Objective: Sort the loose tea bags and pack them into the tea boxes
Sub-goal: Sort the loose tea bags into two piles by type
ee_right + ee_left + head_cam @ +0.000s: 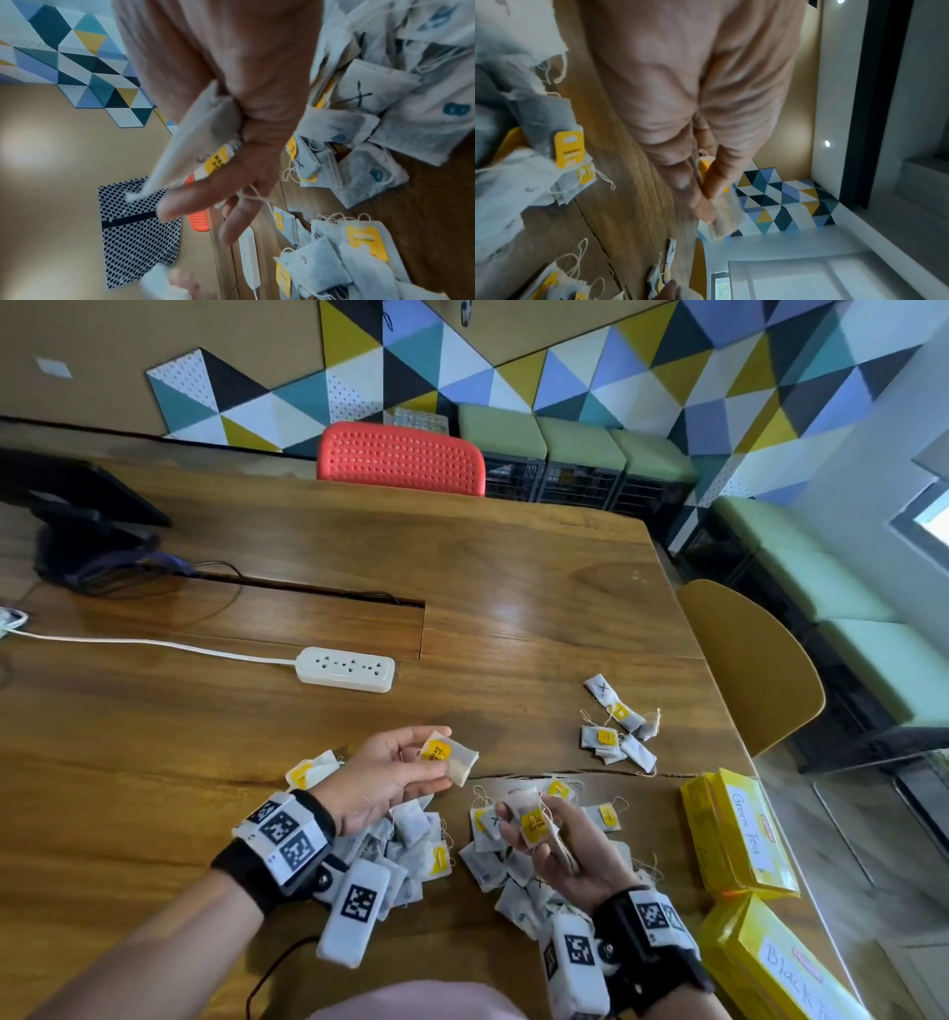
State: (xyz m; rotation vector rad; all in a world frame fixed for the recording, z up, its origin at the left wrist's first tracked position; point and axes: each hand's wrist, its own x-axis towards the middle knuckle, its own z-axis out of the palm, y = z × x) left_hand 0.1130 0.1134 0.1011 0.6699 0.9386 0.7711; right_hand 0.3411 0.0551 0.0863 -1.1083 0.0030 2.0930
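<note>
Left hand [382, 775] pinching tea bag [452, 756], above loose pile [411, 845]

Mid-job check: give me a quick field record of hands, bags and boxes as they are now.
left hand: pinches one tea bag
right hand: holds a tea bag with yellow tag
main pile: loose, in front of the person
small group: apart, further right
Green Tea box: table's right edge
Black Tea box: nearer, same edge
</note>
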